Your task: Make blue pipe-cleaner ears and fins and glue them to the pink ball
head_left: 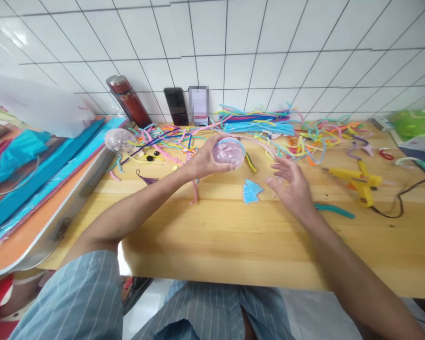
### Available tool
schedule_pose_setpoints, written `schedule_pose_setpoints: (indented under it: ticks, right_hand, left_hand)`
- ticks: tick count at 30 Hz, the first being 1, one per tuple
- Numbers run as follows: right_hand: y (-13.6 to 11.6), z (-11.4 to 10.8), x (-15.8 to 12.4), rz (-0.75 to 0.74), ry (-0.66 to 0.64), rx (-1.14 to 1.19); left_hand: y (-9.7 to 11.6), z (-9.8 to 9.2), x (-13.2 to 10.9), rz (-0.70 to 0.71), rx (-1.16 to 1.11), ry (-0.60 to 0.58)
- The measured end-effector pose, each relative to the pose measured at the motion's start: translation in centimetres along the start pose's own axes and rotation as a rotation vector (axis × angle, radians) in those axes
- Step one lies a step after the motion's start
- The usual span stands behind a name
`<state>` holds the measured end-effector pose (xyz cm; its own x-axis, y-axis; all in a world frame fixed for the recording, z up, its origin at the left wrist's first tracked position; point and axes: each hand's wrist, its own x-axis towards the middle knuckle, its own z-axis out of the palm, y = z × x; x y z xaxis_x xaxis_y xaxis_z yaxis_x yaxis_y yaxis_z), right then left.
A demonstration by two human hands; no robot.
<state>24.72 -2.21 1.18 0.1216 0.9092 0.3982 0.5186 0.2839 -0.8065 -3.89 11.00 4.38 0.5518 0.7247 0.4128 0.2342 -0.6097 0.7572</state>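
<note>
My left hand (207, 158) is closed around a clear, pinkish round plastic container (229, 154) with a light blue rim, held above the table. My right hand (292, 184) hovers to its right with the fingers apart; a faint pale bit shows by its thumb, too blurred to make out. Between and below the hands lie light blue fuzzy pieces (252, 191), flat on the wood. A short yellow and dark pipe cleaner piece (250, 163) rests just right of the container. Teal-handled pliers or scissors (336, 210) lie beside my right wrist, partly hidden.
A yellow glue gun (359, 182) with a black cord lies at right. Loose pipe cleaners (315, 139) and a blue bundle (258, 126) line the back. Two phones (176, 106) and a red-brown flask (129, 100) stand by the tiled wall. A clear ball (119, 140) sits left.
</note>
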Motion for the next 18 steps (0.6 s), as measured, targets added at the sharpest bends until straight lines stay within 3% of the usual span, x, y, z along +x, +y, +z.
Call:
schedule_pose_setpoints:
  ticks: [4,11,18]
  right_hand:
    - [0.3,0.1,-0.1,0.018,-0.023,-0.014]
    - [0.6,0.2,0.0,0.040,-0.120,-0.099]
    - [-0.5,-0.2,1.8,-0.003,-0.206,-0.223]
  left_hand:
    - [-1.5,0.1,-0.2,-0.051,-0.036,0.054]
    - [-3.2,2.9,3.0,-0.050,-0.045,0.000]
    - [-4.8,4.3,3.9,0.049,-0.014,0.023]
